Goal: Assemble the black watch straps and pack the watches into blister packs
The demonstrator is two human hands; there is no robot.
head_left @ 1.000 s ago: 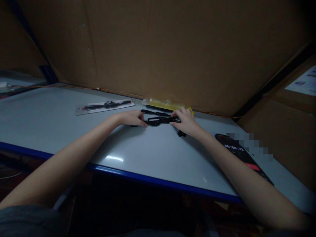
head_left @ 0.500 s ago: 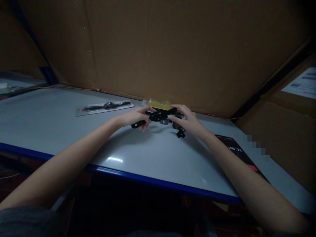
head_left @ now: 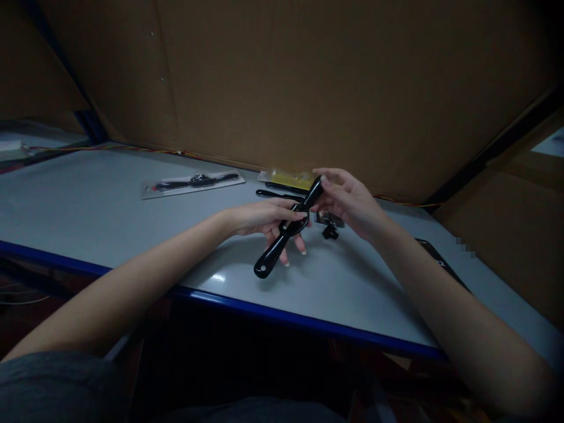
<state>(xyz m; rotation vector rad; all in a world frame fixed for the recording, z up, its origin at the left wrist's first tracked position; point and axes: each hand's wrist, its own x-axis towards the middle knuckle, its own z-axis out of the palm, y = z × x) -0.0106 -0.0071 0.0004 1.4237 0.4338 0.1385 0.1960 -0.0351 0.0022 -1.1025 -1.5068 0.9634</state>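
Note:
A black spokeshave (head_left: 272, 254), with a long handle on each side of its middle, is held up off the table at a slant. My left hand (head_left: 264, 218) is closed on its middle, thumb on top and fingers underneath. The fingers of my right hand (head_left: 348, 200) pinch the tip of the upper handle. Behind my hands a second black-handled tool (head_left: 269, 193) lies on the table, partly hidden. Under my right hand is a small metal part with a black star-shaped knob (head_left: 330, 232).
A carded spokeshave pack (head_left: 194, 183) lies at the back left. At the back middle is a clear-and-yellow package (head_left: 286, 178). My right forearm partly covers a phone (head_left: 440, 262). A cardboard wall (head_left: 273, 88) closes off the back. The table has a blue front edge (head_left: 264, 312).
The spokeshave has been lifted clear of the other tools, drawn closer and turned to a steep slant. My left hand has moved right onto its middle. The view has shifted slightly.

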